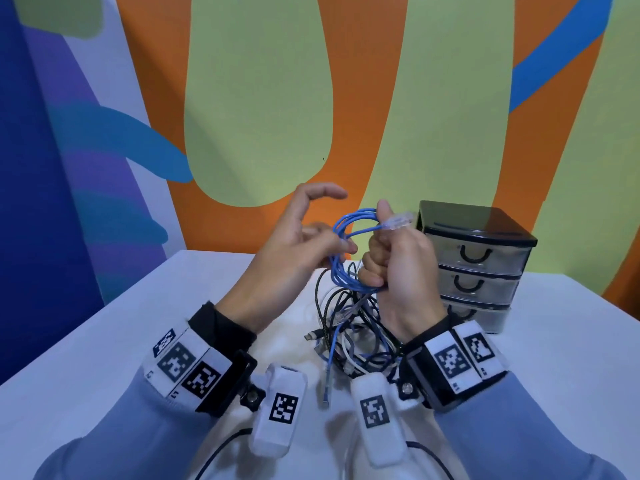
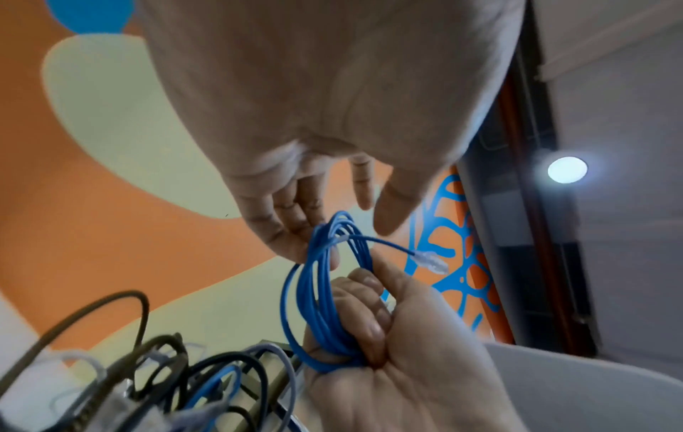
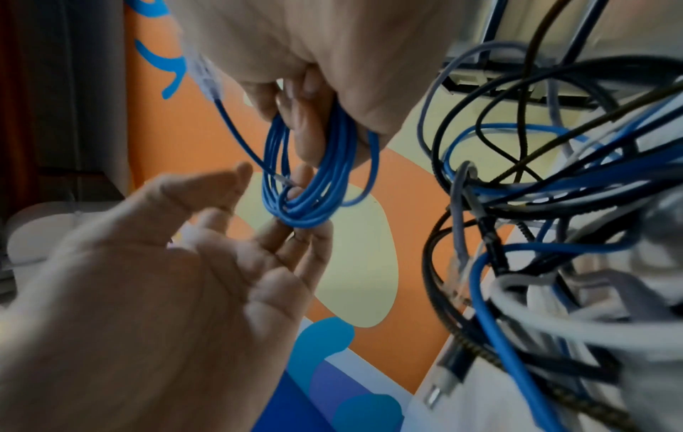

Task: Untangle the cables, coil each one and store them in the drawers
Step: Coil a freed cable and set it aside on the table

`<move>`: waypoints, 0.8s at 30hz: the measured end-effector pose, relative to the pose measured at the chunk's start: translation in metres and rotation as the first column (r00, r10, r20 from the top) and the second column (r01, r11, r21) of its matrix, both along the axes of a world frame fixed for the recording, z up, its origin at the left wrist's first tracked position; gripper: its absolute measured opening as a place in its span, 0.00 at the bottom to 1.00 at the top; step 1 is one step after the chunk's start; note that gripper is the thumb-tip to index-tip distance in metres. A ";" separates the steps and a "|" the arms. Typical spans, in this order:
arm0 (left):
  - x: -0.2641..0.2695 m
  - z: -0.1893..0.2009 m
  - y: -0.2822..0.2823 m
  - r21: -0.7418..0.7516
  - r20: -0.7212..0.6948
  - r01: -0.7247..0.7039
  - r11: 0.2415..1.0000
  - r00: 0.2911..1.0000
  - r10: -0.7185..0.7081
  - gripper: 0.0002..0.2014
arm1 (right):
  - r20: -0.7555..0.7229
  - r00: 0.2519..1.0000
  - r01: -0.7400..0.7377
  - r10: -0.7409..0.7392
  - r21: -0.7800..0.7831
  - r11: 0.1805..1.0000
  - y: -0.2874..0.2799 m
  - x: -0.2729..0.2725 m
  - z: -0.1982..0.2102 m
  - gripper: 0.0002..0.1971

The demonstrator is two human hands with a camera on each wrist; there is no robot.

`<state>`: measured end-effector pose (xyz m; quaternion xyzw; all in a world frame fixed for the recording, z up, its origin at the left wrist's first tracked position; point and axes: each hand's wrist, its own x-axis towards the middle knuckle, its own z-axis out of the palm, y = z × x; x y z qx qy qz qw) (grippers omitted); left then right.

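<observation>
Nearest the wearer, on the white surface (image 1: 104, 341): a tangle of loose cables (image 1: 349, 327), black, white, grey and blue, heaped together and not yet sorted. One blue plug end trailing forward from the heap towards the wrists.

Above the heap, clear of the surface: blue cable coil (image 1: 346, 254), wound into several loops and raised between both hands. Right hand (image 1: 401, 268) clenched round the lower part of the coil, thumb up, one clear plug end (image 1: 401, 221) projecting past the thumb. Left hand (image 1: 294, 251) mostly spread, thumb and forefinger arched apart, other fingertips (image 2: 325, 233) touching the far side of the loops; a true pinch there cannot be confirmed. Second plug of this cable not identified with certainty.

Behind the hands, to the right: small drawer unit (image 1: 478, 265), black top, three clear drawers with dark handles, all appearing closed. Contents not discernible.

Assessment: early stage. One blue cable freed and apparently fully coiled, still in hand, not stored. Remaining cables untangled in no respect. Outstanding: open a drawer, deposit the coil, then separate, coil and store each remaining cable.
</observation>
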<state>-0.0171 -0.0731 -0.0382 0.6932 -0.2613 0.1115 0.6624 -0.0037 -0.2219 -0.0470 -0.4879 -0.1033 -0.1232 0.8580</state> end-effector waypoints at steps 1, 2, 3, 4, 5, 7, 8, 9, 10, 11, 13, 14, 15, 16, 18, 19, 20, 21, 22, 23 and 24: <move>-0.001 -0.001 0.000 0.082 0.071 -0.042 0.996 0.997 0.036 0.19 | -0.002 1.000 0.019 -0.019 -0.003 1.000 0.002 0.000 -0.001 0.18; -0.002 -0.002 0.000 0.140 0.127 -0.084 0.986 0.990 0.067 0.17 | 0.005 1.000 0.028 -0.028 -0.011 1.000 0.003 0.000 -0.002 0.19; -0.001 -0.004 0.000 0.163 0.166 -0.126 0.979 0.981 0.099 0.15 | 0.016 0.999 0.028 -0.028 -0.024 0.999 0.005 0.000 -0.003 0.17; 0.000 -0.005 0.000 0.164 0.196 -0.166 0.972 0.972 0.133 0.13 | 0.025 0.999 0.023 -0.022 -0.032 0.999 0.007 0.000 -0.004 0.16; 0.001 -0.006 0.000 0.164 0.228 -0.208 0.964 0.959 0.168 0.13 | 0.027 1.000 0.016 -0.015 -0.031 0.999 0.009 -0.001 -0.005 0.16; 0.002 -0.007 -0.001 0.180 0.308 -0.286 0.941 0.925 0.222 0.13 | 0.026 0.999 0.023 -0.022 -0.017 1.000 0.011 -0.002 -0.005 0.18; 0.001 -0.008 -0.001 0.193 0.361 -0.331 0.924 0.899 0.247 0.13 | 0.029 0.999 0.027 -0.026 -0.016 1.000 0.012 -0.002 -0.005 0.17; 0.000 -0.009 -0.001 0.205 0.414 -0.383 0.901 0.868 0.275 0.12 | 0.034 0.999 0.026 -0.026 -0.017 1.000 0.013 -0.002 -0.005 0.16; -0.001 -0.009 -0.001 0.212 0.457 -0.431 0.877 0.837 0.301 0.10 | 0.041 0.999 0.019 -0.018 -0.021 1.000 0.014 -0.002 -0.005 0.16; -0.002 -0.009 -0.001 0.207 0.493 -0.473 0.857 0.807 0.326 0.08 | 0.043 0.999 0.009 -0.008 -0.026 1.000 0.016 -0.002 -0.006 0.17; -0.001 -0.009 0.001 0.151 0.547 -0.523 0.839 0.751 0.370 0.05 | 0.033 0.999 -0.004 0.006 -0.057 0.998 0.018 -0.001 -0.008 0.23; 0.001 -0.009 0.002 0.119 0.567 -0.539 0.834 0.726 0.389 0.04 | 0.026 1.000 -0.007 0.009 -0.080 0.997 0.018 -0.001 -0.009 0.26; 0.003 -0.008 0.004 0.104 0.577 -0.543 0.833 0.715 0.394 0.04 | 0.021 1.000 -0.006 0.008 -0.097 0.995 0.019 0.000 -0.011 0.27; 0.004 -0.007 0.005 0.111 0.566 -0.526 0.843 0.731 0.381 0.03 | 0.016 1.000 -0.001 0.003 -0.103 0.995 0.019 0.000 -0.012 0.26; 0.003 -0.005 0.004 0.142 0.492 -0.452 0.880 0.804 0.334 0.02 | 0.002 1.000 0.026 -0.026 -0.081 0.996 0.018 0.002 -0.013 0.24; 0.002 -0.005 0.002 0.141 0.453 -0.420 0.897 0.833 0.319 0.02 | -0.003 0.999 0.040 -0.040 -0.054 0.998 0.016 0.003 -0.013 0.23; 0.001 -0.005 0.001 0.118 0.424 -0.397 0.910 0.849 0.315 0.02 | -0.010 0.999 0.048 -0.048 -0.013 0.999 0.014 0.005 -0.012 0.23; 0.000 -0.003 0.001 0.071 0.402 -0.374 0.925 0.859 0.316 0.03 | -0.020 0.999 0.044 -0.043 0.043 0.998 0.011 0.007 -0.011 0.23; -0.001 -0.002 0.002 0.002 0.378 -0.341 0.940 0.871 0.315 0.03 | -0.036 0.999 0.033 -0.029 0.111 0.993 0.009 0.008 -0.010 0.23; -0.001 0.001 0.003 -0.078 0.342 -0.304 0.950 0.887 0.312 0.03 | -0.048 0.999 0.015 -0.006 0.181 0.983 0.006 0.009 -0.008 0.23; 0.000 0.003 0.005 -0.161 0.289 -0.272 0.949 0.906 0.309 0.03 | -0.050 0.999 -0.005 0.018 0.241 0.971 0.004 0.010 -0.006 0.23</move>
